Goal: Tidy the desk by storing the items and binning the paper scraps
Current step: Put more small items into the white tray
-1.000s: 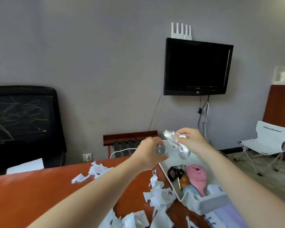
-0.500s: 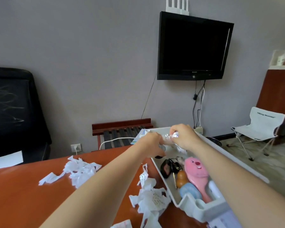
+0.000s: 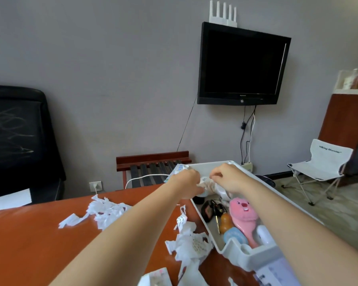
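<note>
Your left hand [image 3: 187,183] and right hand [image 3: 225,178] both grip a pale bundle [image 3: 207,183], too blurry to name, above the far end of the white tray [image 3: 209,164] mid-frame. Paper scraps [image 3: 105,211] litter the desk [image 3: 29,244] lower left.

Torn white paper scraps [image 3: 105,212] heaped loose on the orange-brown surface [image 3: 29,244], more just beside the white tray [image 3: 254,260]. In the tray: pink animal-faced brush [image 3: 243,213], dark keys [image 3: 212,209], blue round item [image 3: 235,236]. Crumpled white wad [image 3: 207,185] gripped by left hand [image 3: 186,185], pinched by right hand [image 3: 227,178], over the tray's far end
</note>
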Tool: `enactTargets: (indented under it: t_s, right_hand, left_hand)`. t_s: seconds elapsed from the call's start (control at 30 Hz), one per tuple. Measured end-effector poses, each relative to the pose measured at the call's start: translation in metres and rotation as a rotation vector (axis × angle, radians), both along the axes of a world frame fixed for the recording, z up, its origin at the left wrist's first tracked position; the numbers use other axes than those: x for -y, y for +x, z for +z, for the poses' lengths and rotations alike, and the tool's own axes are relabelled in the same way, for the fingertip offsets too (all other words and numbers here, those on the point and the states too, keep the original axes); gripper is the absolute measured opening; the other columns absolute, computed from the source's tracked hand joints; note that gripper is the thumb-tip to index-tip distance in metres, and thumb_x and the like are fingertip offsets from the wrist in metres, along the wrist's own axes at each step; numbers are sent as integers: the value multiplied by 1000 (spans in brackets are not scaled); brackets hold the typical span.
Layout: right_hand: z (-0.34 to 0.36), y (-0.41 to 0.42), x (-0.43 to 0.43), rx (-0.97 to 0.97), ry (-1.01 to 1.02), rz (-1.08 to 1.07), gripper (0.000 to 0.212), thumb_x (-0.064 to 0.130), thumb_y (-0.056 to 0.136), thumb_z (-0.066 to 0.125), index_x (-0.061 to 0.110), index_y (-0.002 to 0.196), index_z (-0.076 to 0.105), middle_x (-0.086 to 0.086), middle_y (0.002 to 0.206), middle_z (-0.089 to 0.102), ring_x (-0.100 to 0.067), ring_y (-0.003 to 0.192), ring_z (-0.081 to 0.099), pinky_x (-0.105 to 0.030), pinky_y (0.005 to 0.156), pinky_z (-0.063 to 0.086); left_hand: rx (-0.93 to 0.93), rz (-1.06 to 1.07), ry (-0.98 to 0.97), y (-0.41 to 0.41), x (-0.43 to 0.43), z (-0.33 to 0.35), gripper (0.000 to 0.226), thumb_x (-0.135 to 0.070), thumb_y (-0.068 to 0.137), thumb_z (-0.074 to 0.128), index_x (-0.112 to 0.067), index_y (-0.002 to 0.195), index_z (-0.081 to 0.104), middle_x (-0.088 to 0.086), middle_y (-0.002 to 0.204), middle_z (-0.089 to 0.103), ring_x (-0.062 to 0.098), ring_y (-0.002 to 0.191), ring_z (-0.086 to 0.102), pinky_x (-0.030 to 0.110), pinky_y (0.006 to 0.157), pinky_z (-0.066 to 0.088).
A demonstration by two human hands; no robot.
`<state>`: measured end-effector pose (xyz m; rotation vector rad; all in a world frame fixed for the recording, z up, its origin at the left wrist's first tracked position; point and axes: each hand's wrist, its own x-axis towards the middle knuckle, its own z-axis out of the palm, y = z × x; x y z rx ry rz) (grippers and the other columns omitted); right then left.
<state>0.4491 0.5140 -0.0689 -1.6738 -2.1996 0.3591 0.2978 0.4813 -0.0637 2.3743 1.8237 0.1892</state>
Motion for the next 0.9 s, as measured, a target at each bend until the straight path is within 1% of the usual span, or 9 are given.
enactTargets:
  t_s: [0.07,0.13,0.23,0.33,0.43,0.53,0.63,0.8,0.9]
  right_hand:
    - [7,-1,11,-22,28,7,21,9,92,49,9,98,69,-5,87,67,-24,82,62,-29,77,48]
    - [15,-4,22,-45,37,25,22,10,92,50,13,103,69,1,92,65,-17,85,60,-26,79,47]
    - [31,-12,47,-51,32,65,23,9,91,51,13,107,67,-2,108,67,-14,93,59,-24,86,46]
    - [52,-26,78,-41,12,120,24,11,92,50,15,110,65,-4,111,64,-17,99,59,-23,83,43]
    - [74,-43,114,14,7,191,27,16,92,49,19,115,63,-1,113,62,-16,103,57,-22,81,40]
    - [95,-64,155,67,42,279,26,19,93,49,21,115,63,2,108,63,-15,98,59,-24,79,43]
    - [111,-88,198,97,84,360,26,21,94,50,22,118,61,3,107,65,-16,93,62,-29,83,50]
    - [122,-131,260,156,117,494,28,21,96,50,23,123,57,3,112,62,-10,89,59,-18,73,45]
    - [123,-159,291,219,145,563,29,23,96,50,23,123,57,4,113,62,-10,91,59,-18,73,44]
  left_hand:
    - [28,-15,18,-7,12,11,39,-31,95,48,-4,123,54,12,125,55,29,111,54,37,93,47]
    - [54,-31,43,-15,26,22,38,-30,94,49,-4,121,56,12,123,58,29,110,55,39,94,48]
    - [60,-45,75,-30,52,36,37,-34,94,51,-10,121,57,9,123,58,27,108,56,36,92,48]
    - [53,-30,77,-51,82,50,38,-38,94,48,-12,120,57,6,119,61,25,105,58,37,91,50]
    - [25,22,67,-76,117,64,37,-41,94,47,-15,117,59,4,114,64,22,99,61,38,89,53]
    - [-34,47,86,-99,159,81,35,-41,93,48,-16,116,60,3,110,66,21,95,63,36,87,55]
    - [-77,47,101,-121,207,97,34,-39,94,48,-16,118,58,3,109,66,20,96,64,34,87,55]
    - [-161,100,18,-161,284,108,36,-44,94,46,-20,118,57,1,113,65,20,100,62,37,89,53]
    - [-160,146,-2,-187,329,109,37,-46,94,44,-23,120,56,-4,116,63,16,102,61,34,91,51]
